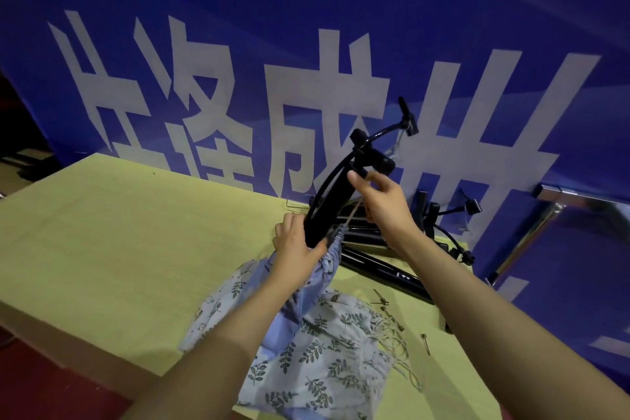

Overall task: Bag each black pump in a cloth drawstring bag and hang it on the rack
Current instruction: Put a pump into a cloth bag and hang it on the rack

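Note:
A black pump (335, 194) stands tilted on the table, its lower end inside a light blue cloth drawstring bag (324, 269). My left hand (296, 245) grips the gathered mouth of the bag around the pump's barrel. My right hand (383, 204) pinches the drawstring (351, 218), which runs taut from the bag's mouth up to my fingers, just under the pump's handle (373, 155). The pump's hose (385, 131) arcs up to the right. The pump's foot is hidden in the cloth.
Several more black pumps (385, 266) lie against the blue banner (306, 44) at the back right. Leaf-print cloth bags (317, 355) are piled at the front of the yellow table (119, 242). Safety pins (424, 339) lie to the right. A chrome rack frame (531, 232) stands at the right.

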Demonstrator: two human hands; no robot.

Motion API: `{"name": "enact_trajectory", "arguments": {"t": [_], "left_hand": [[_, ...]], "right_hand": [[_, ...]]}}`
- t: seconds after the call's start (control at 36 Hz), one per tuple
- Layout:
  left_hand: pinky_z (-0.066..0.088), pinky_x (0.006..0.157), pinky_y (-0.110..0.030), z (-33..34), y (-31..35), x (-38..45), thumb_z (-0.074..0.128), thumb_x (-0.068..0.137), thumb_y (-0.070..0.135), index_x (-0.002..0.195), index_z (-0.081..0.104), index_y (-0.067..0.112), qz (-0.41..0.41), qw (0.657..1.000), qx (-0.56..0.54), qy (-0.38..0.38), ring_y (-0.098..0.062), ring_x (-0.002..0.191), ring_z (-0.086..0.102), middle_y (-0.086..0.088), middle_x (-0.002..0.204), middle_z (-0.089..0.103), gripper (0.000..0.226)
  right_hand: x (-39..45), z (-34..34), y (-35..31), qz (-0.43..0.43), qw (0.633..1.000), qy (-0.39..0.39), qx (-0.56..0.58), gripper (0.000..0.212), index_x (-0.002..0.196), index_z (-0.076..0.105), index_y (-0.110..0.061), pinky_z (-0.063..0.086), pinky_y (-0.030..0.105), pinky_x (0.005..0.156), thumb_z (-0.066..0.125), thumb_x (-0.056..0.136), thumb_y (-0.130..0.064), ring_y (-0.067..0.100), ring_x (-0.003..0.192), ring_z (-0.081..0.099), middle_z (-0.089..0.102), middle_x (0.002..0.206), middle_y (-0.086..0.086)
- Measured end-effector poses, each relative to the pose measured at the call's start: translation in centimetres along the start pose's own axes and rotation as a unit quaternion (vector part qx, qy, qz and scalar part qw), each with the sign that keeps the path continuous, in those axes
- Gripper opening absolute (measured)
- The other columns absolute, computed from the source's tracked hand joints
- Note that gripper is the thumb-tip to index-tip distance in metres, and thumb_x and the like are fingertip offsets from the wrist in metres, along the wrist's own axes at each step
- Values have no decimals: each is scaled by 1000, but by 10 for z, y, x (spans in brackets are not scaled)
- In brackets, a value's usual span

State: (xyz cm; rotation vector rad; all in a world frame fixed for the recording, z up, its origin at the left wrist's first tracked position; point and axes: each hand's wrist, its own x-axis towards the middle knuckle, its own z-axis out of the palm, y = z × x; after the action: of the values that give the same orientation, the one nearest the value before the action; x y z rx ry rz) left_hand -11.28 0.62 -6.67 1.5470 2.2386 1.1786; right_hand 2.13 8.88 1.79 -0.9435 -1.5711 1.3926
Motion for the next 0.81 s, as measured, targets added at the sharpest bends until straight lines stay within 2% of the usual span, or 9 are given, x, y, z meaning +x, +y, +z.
{"name": "enact_trajectory", "arguments": {"t": [0.11, 0.17, 0.22, 0.33, 0.44, 0.56, 0.64, 0.75, 0.81], "left_hand": [[32, 94, -35, -8, 5, 7, 70, 79, 26, 134, 36, 16, -6, 1000, 17, -21, -25, 117, 33, -5, 126, 35, 65], [33, 97, -35, -12, 7, 10, 70, 76, 16, 137, 30, 18, 1, 999, 2, -42, -25, 120, 32, -5, 129, 30, 73], [37, 100, -34, -15, 7, 12, 67, 76, 4, 137, 27, 18, 7, 997, -42, -58, -25, 122, 33, -5, 129, 27, 75], [45, 91, -30, -23, 8, 13, 58, 80, -6, 137, 25, 10, -11, 996, -83, -37, -28, 117, 45, -7, 130, 24, 68], [35, 107, -41, -36, 16, 10, 46, 82, 2, 140, 25, 17, 75, 994, -60, 48, -23, 126, 35, -2, 138, 27, 64], [21, 108, -32, -49, 30, 14, 29, 78, 21, 134, 40, 29, 218, 975, 13, 34, -18, 130, 25, 2, 147, 32, 58], [18, 106, -35, -51, 32, 21, 27, 82, 27, 119, 59, 22, 259, 965, 40, 13, -17, 136, 21, 1, 150, 34, 48], [10, 102, -23, -56, 30, 28, 22, 88, 40, 104, 63, 18, 236, 972, -6, 14, -13, 140, 17, 3, 150, 34, 50], [13, 105, -29, -56, 30, 29, 21, 88, 50, 100, 61, 19, 203, 979, -13, -3, -17, 139, 22, 5, 148, 35, 52]], "right_hand": [[-4, 5, 7, -41, 999, -28, -16, 18, 97, 70, -7, 49, 11, 65, 69, 85, -21, -4, 70, 65, 72, 88, 2], [-7, 9, 11, -35, 998, -46, -13, 14, 95, 71, -9, 50, 8, 67, 70, 84, -18, -1, 78, 68, 73, 93, 4], [-7, 12, 17, -19, 998, -57, -17, 16, 95, 71, -8, 52, 14, 72, 71, 84, -19, 8, 86, 69, 73, 96, 6], [-8, 17, 31, -11, 995, -78, -56, 13, 81, 72, -8, 51, 32, 74, 73, 81, -22, 19, 80, 67, 72, 83, 12], [-9, 25, 38, -20, 994, -94, -58, 20, 80, 71, -4, 48, 39, 74, 74, 81, -23, 34, 78, 65, 68, 86, 25], [-9, 28, 32, -35, 989, -124, -74, 22, 63, 60, -14, 39, 31, 64, 71, 82, -12, 14, 63, 49, 57, 63, 6], [-11, 23, 28, -31, 980, -170, -97, 2, 82, 67, -10, 48, 31, 73, 68, 84, -10, 11, 75, 60, 68, 80, 4], [-7, 7, 29, -13, 971, -178, -159, 24, 112, 65, -11, 48, 23, 91, 54, 92, -9, 8, 102, 63, 68, 108, 0], [-7, 1, 26, -15, 971, -135, -195, 22, 112, 65, -13, 46, 17, 87, 50, 96, -16, 8, 102, 60, 66, 107, -3]]}}
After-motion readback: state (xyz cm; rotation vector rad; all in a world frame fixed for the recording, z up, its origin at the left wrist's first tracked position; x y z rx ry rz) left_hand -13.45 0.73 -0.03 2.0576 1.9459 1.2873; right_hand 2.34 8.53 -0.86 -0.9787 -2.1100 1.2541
